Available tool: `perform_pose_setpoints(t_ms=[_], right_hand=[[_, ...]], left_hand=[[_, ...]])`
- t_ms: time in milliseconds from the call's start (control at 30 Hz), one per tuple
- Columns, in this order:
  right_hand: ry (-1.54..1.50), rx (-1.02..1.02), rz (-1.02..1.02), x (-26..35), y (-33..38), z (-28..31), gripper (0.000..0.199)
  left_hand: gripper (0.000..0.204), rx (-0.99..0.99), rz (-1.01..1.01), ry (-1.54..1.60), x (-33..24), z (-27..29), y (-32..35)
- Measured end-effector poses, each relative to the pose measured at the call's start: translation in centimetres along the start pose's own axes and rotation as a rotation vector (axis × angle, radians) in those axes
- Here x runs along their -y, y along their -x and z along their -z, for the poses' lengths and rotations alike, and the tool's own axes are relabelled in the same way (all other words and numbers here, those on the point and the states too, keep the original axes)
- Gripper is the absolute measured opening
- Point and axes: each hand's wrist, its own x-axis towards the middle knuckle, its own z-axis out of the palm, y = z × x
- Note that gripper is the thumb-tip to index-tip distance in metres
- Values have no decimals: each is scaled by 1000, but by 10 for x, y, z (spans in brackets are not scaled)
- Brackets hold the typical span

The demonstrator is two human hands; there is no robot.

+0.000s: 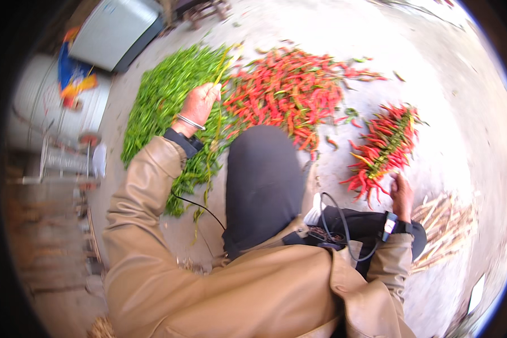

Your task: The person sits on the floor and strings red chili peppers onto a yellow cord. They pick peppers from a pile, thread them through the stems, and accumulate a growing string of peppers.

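Over the green peppers point(163, 96), I am watching the left hand point(203, 102) pinching a long yellow strip point(223, 66). The right hand point(401, 197) is reaching the lower end of the red pepper bunch point(384, 145), its grip I cannot tell; that bunch is lying right of the loose red peppers point(287, 90), above pale sticks point(448, 228).

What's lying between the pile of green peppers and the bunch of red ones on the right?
The head view shows a heap of mostly red peppers, partly behind the knee, then a few stray peppers toward the bunch.
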Motion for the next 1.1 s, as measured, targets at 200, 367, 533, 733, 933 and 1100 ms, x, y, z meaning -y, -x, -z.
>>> perform_pose_setpoints(t_ms=[200, 367, 533, 733, 933, 1100], right_hand=[[35, -96, 232, 5, 0, -11, 31], [-266, 256, -9, 30, 19, -13, 37], [-568, 519, -28, 44, 33, -4, 43], [-890, 455, -181, 32, 17, -12, 20], [-777, 274, -32, 26, 13, -8, 21], [-179, 217, 233, 22, 12, -25, 29]], left_hand=[[27, 523, -478, -261, -160, -49, -68], [22, 697, -878, -276, -220, -139, -48], [19, 893, -955, -471, -205, -174, -1], [20, 998, -854, -606, -175, -150, 6], [19, 1095, -734, -737, -177, -133, -4], [22, 1002, -755, -583, -178, -153, 2]])
